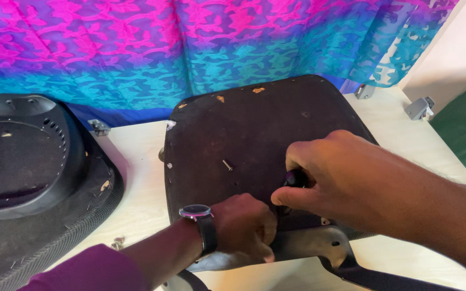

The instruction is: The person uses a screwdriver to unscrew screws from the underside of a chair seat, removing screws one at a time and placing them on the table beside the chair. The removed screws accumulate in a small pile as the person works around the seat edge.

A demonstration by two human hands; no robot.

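Observation:
A dark chair seat base (254, 124) lies upside down on a pale table (136, 161). My right hand (346, 178) grips a black tool handle (296, 178) held down against the underside of the seat. My left hand (244, 226), with a wristwatch (198, 213) on the wrist, presses on a grey metal bracket (308, 242) at the near edge of the seat. A loose screw (227, 165) lies on the seat a little left of the tool.
A black chair back with mesh and a plastic shell (22, 161) lies at the left. Small screws (117, 243) lie on the table near my left forearm. Grey clamps (419, 108) sit at the table's far edge. A pink and teal curtain (190, 37) hangs behind.

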